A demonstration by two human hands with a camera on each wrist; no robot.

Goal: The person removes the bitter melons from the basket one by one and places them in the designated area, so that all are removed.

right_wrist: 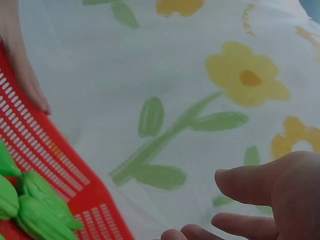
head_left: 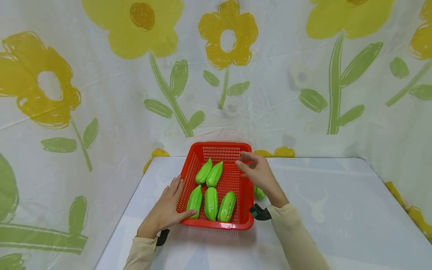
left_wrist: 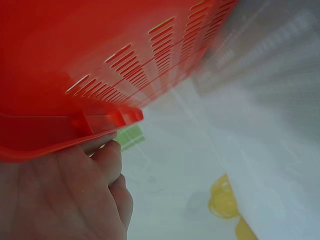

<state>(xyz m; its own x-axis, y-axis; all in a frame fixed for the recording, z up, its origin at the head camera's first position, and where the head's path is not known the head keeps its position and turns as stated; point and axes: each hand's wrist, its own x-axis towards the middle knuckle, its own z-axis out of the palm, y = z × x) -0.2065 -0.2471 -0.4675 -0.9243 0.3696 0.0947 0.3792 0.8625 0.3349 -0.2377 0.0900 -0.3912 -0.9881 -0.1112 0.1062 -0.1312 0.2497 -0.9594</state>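
A red plastic basket [head_left: 247, 221] with slotted walls stands on the table. Several glossy green ridged gourds [head_left: 211, 203] lie in it, two towards the back and the others along the front. My left hand [head_left: 165, 210] holds the basket's front left corner, fingers along the outside of the left rim and thumb over the front edge. Above the basket's right rim, my right hand [head_left: 258, 170] hovers with fingers loosely bent and nothing between them. Just outside the right wall lies another green gourd [head_left: 259, 192], partly hidden by the basket and my right hand.
The pale table [head_left: 324, 232] extends to the right of the basket. A white sheet [head_left: 270, 93] printed with yellow flowers hangs close behind the table and along its sides. Dark wrist devices [head_left: 260, 212] sit at both cuffs.
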